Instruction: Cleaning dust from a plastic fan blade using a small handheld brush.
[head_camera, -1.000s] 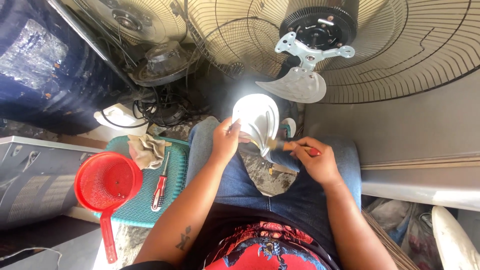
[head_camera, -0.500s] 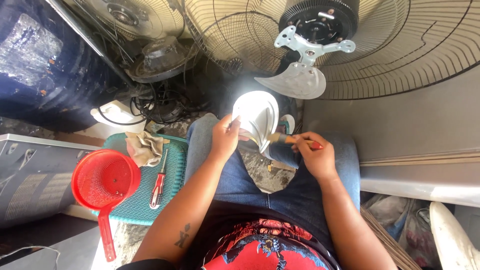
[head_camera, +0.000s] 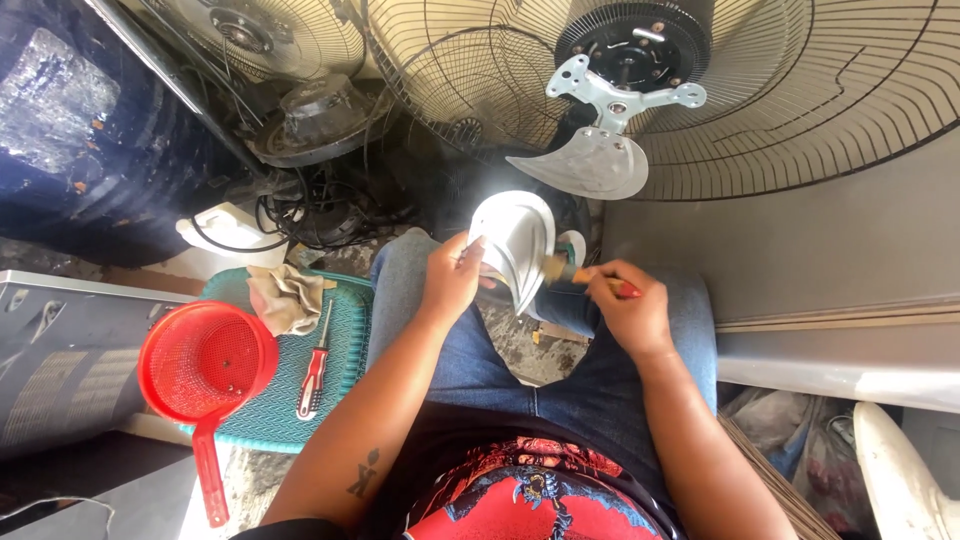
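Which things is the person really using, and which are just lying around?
In use:
left hand holding the fan blade
right hand holding the brush against it

Lying about:
red strainer
screwdriver
rag
green stool
fan with one blade left

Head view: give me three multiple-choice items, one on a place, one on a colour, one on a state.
1. Where does the screwdriver lie?
A. on the teal stool beside the strainer
B. inside the strainer
C. on the person's lap

2. What colour is the strainer?
A. blue
B. red
C. white

3. What does the left hand hold?
A. nothing
B. the rag
C. the metal fan blade

Answers: 1 A, it lies on the woven teal top between the rag and the strainer. 2 B, bowl and handle are red. 3 C, its fingers grip the blade's edge while the right hand holds a brush to it.
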